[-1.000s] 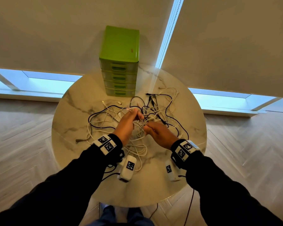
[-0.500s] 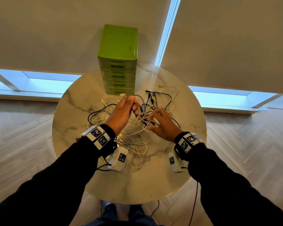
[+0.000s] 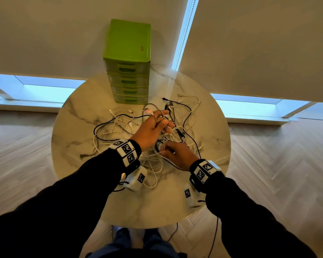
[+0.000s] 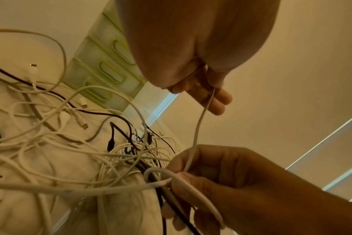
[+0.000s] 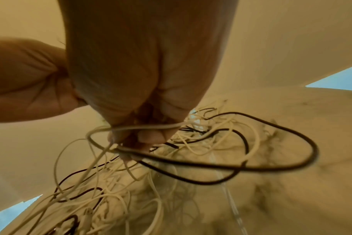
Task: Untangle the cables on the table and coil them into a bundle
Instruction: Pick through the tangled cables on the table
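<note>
A tangle of white and black cables [image 3: 191,108] is spread over the middle of the round marble table [image 3: 78,116]. My left hand [image 3: 163,121] is raised over the tangle and holds one white cable [image 4: 199,127] between its curled fingers. That cable runs down to my right hand [image 3: 164,148], just below and nearer me. In the right wrist view my right hand [image 5: 143,139] pinches a bunch of white and black cable loops [image 5: 251,167] lifted off the table. Both palms hide the exact grip points.
A green drawer unit [image 3: 128,53] stands at the table's far edge, just behind the cables. Loose connector ends [image 3: 131,111] lie in front of it. White tagged boxes [image 3: 137,178] hang under my wrists. The table's near rim [image 3: 147,225] is by my legs.
My left hand rose from the centre toward the drawers, drawing a white cable up, then shifted right. My right hand spread on the tangle, then curled round cables nearer me.
</note>
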The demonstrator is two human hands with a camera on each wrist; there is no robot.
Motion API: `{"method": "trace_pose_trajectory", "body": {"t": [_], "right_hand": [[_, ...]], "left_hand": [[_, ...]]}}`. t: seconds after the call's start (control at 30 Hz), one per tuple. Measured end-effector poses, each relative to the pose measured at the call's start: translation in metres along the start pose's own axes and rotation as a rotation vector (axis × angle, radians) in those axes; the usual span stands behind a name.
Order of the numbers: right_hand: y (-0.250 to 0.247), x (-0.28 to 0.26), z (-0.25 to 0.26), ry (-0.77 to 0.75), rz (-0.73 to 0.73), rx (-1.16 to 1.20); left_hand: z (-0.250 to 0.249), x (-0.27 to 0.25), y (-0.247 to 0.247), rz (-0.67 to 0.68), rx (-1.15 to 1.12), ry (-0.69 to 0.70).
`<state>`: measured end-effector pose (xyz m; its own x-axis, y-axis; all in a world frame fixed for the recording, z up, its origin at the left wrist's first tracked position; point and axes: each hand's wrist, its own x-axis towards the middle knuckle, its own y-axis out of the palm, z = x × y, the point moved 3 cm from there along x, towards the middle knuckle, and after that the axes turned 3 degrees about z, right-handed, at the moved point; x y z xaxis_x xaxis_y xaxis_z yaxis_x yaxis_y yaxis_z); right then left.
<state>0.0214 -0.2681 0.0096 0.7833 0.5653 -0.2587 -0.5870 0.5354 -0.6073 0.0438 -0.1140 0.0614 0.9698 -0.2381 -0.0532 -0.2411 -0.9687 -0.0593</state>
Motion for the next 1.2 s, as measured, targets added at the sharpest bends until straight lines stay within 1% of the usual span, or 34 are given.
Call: {"method": "trace_pose_trajectory", "body": {"t": [0.07,0.13,0.2,0.27,0.3,0.33,0.37,0.43,0.5,0.53,0.57,0.63,0.73,0.77,0.8,0.9,1.03,1.1,1.13,1.2], "right_hand": [[-0.003,-0.005,-0.003,-0.012,-0.073,0.054],[-0.010,-0.009,-0.008,0.030,-0.155,0.093],[-0.017,-0.013,-0.009,0.032,-0.210,0.086],[-0.025,-0.016,-0.011,-0.043,-0.249,-0.062],[-0.028,-0.017,-0.012,-0.081,-0.246,-0.195],[-0.032,-0.018,-0.014,-0.110,-0.233,-0.319],[-0.038,-0.016,-0.015,-0.122,-0.224,-0.390],[-0.051,-0.011,-0.014,-0.138,-0.219,-0.383],[-0.061,-0.002,-0.005,-0.183,-0.214,-0.380],[-0.062,0.003,0.002,-0.199,-0.197,-0.419],[-0.064,0.006,0.009,-0.191,-0.169,-0.467],[-0.066,0.011,0.018,-0.129,-0.138,-0.530],[-0.069,0.012,0.025,-0.079,-0.167,-0.471],[-0.069,0.012,0.026,-0.075,-0.161,-0.455],[-0.069,0.012,0.027,-0.074,-0.143,-0.451],[-0.075,0.008,0.021,-0.045,-0.047,-0.466],[-0.089,-0.005,-0.031,0.102,0.061,-0.493],[-0.091,-0.008,-0.053,0.165,0.063,-0.484],[-0.091,-0.009,-0.056,0.180,0.057,-0.493],[-0.090,-0.005,-0.053,0.166,0.018,-0.506]], "left_hand": [[0.000,0.002,-0.007,-0.063,-0.002,0.029],[-0.002,0.002,-0.020,-0.155,-0.034,0.047],[-0.002,0.002,-0.035,-0.235,-0.048,0.043],[-0.002,0.003,-0.050,-0.293,-0.040,0.045],[-0.001,0.004,-0.056,-0.302,-0.031,0.050],[-0.001,0.004,-0.060,-0.288,-0.018,0.059],[0.000,0.004,-0.061,-0.257,0.010,0.061],[0.007,0.001,-0.053,-0.136,0.086,0.033],[0.013,-0.004,-0.034,0.017,0.188,-0.033],[0.016,-0.008,-0.024,0.078,0.249,-0.069],[0.017,-0.011,-0.016,0.116,0.299,-0.096],[0.018,-0.014,-0.006,0.170,0.354,-0.126],[0.018,-0.017,-0.001,0.289,0.471,-0.115],[0.019,-0.018,0.001,0.303,0.486,-0.101],[0.019,-0.019,0.000,0.284,0.475,-0.095],[0.021,-0.023,-0.010,0.151,0.423,-0.116],[0.031,-0.035,-0.041,0.052,0.402,-0.151],[0.030,-0.042,-0.051,0.024,0.372,-0.168],[0.031,-0.045,-0.053,0.028,0.375,-0.182],[0.035,-0.047,-0.052,0.047,0.404,-0.208]]}}
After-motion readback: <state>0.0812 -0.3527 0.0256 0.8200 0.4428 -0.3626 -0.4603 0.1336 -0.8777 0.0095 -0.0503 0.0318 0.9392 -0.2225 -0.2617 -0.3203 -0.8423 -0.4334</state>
